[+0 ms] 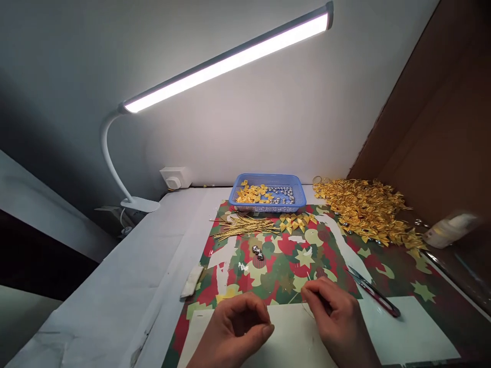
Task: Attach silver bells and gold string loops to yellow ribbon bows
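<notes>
My left hand (240, 329) is curled, thumb and forefinger brought together in a pinch above the white sheet (287, 332). Whatever lies between those fingertips is too small to make out. To its right, my right hand (337, 317) pinches a thin needle-like piece (308, 276), whose pale tip sticks up past the fingers. A fine thread or wire seems to curve below that pinch. Beyond both hands, a few shiny silver beads (258, 252) sit on the patterned cover. Small scissors (374, 292) with a dark red handle lie right of my right hand.
A blue basket (267, 207) holds golden petal pieces and silver beads. Before it lie golden wire stems (245, 227) and golden petals (297, 222). A golden heap (364, 209) fills the back right, near a white bottle (448, 231). A lit lamp (230, 60) hangs overhead.
</notes>
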Motion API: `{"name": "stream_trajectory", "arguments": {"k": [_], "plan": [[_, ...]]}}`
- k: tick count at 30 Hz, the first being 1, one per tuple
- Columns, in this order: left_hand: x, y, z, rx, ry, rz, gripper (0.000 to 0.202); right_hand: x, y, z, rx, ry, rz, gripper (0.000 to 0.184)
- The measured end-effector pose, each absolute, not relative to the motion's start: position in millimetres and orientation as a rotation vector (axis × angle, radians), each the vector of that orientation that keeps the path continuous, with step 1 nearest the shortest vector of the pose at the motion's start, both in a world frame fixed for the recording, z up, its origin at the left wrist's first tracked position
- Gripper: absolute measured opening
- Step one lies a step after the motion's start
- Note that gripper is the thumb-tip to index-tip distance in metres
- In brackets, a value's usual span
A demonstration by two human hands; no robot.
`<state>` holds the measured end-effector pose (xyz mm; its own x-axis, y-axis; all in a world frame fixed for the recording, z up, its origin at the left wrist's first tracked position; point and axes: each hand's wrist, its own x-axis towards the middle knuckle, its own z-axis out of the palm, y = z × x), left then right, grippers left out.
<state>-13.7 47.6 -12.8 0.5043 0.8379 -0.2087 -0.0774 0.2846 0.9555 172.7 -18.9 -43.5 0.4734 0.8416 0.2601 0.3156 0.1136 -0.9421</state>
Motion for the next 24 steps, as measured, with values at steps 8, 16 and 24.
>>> {"name": "stream_trajectory", "arguments": {"k": [8,16,24], "plan": [[-16,52,-23,1.015,1.011,0.776,0.026,247,-25,-25,-1.28,-0.576,0.583,0.028],[-42,68,-15,0.816,1.098,0.876,0.028,275,-41,-1,-0.83,-0.04,0.721,0.04],[-44,61,-14,1.024,1.071,0.896,0.024,288,-55,-2,-0.908,-0.2,0.511,0.032]]}}
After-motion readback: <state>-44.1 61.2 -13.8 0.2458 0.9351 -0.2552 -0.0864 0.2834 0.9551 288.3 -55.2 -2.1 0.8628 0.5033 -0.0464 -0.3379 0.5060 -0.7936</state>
